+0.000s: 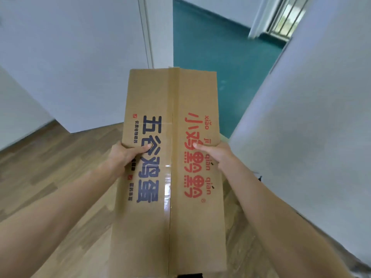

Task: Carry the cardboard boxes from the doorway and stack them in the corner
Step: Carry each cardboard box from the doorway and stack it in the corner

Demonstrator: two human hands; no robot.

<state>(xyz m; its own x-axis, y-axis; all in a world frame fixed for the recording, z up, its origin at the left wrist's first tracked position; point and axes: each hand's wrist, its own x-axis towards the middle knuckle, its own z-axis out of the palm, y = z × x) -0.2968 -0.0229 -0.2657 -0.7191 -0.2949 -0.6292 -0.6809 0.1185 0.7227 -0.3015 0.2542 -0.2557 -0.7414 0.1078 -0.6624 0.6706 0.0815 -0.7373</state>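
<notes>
**Egg carton held at the doorway, both hands on its sides**

A taped cardboard egg box [170,157] is held off the wood floor [60,177] in front of the person, at the doorway to the teal floor [210,57]. The long axis runs away from the body; the printed top faces up.

The left hand [124,155] grips the left edge with its thumb on top. The right hand [218,155] grips the right edge the same way. The other fingers are hidden under or beside the box.

Judgement: stiff corrugated board, smooth tape seam. Contents are probably fragile going by the print; weight is unknown. Best held low on both long sides, kept level.
</notes>
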